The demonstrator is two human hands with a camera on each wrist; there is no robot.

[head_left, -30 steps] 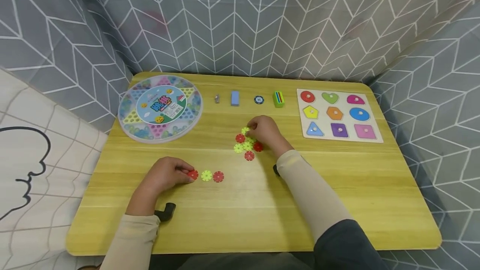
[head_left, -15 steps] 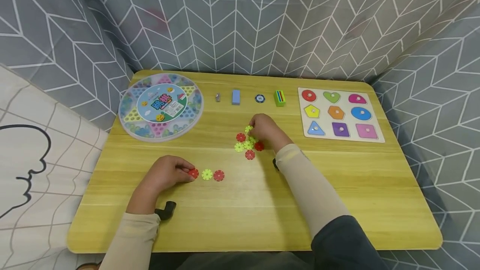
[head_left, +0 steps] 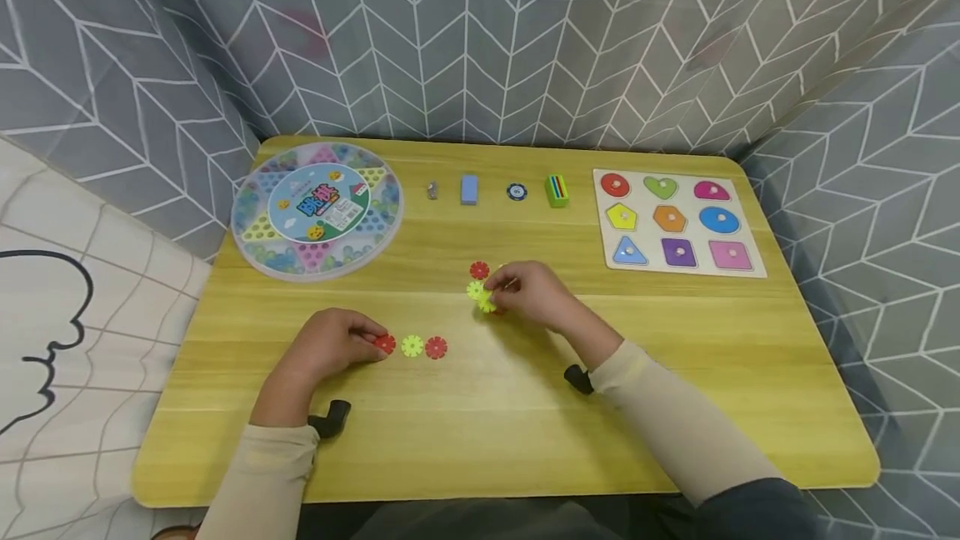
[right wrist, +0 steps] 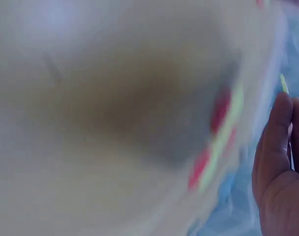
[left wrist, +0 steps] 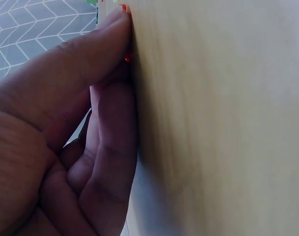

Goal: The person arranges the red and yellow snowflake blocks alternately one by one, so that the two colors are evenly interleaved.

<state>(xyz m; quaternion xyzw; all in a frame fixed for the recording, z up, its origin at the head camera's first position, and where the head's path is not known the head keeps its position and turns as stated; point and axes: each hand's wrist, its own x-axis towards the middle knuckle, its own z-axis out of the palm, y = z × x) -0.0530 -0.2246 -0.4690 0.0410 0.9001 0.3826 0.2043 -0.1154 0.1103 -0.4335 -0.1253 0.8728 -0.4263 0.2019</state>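
Note:
In the head view my left hand [head_left: 330,348] rests at the left end of a short row, thumb and fingertip pinching the edges of a red snowflake disc [head_left: 386,344] flat on the table. To its right lie a yellow-green disc [head_left: 412,346] and another red disc [head_left: 436,347], slightly apart. My right hand [head_left: 534,294] pinches a yellow-green snowflake disc [head_left: 487,305] over the near side of the loose pile. That disc shows edge-on above the fingertips in the right wrist view. A red disc [head_left: 479,271] of the pile stays visible; the hand hides others.
Along the back of the table [head_left: 465,440] stand a round game board [head_left: 247,250], a small grey piece [head_left: 432,190], a blue block [head_left: 468,190], a dark round chip [head_left: 517,192] and a green striped block [head_left: 557,191]. A shape puzzle board [head_left: 641,190] lies at right.
My right hand has lifted a yellow-green disc off the pile's far side and brought it nearer to me. The left hand stays on its red disc.

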